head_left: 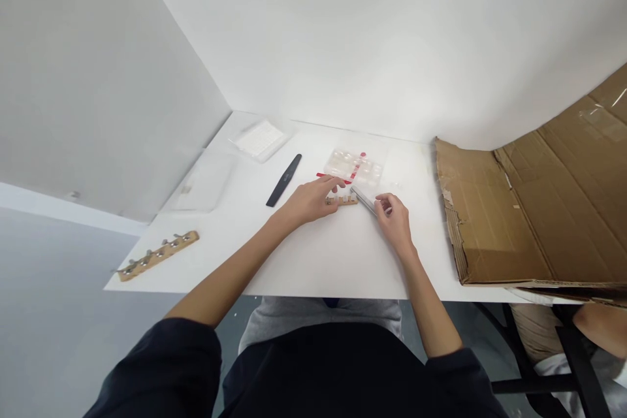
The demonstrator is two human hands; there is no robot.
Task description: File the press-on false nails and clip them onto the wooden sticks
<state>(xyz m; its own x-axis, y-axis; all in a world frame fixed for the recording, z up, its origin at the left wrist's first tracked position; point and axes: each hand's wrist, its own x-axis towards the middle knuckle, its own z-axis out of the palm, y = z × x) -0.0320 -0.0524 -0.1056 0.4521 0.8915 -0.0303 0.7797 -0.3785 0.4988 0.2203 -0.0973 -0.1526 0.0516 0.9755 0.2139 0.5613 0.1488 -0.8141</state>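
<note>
My left hand rests on the white table with its fingers pressed on the left end of a small wooden strip that carries a row of pale nail tips. My right hand is closed around a slim grey nail file, whose far end touches the strip's right side. Just behind the strip lies a clear plastic tray of nail tips with red stick-like pieces across it.
A black nail file lies left of the tray. A second wooden strip with tips sits near the table's left front edge. Clear plastic packets lie at the back left. A flattened cardboard box covers the right side.
</note>
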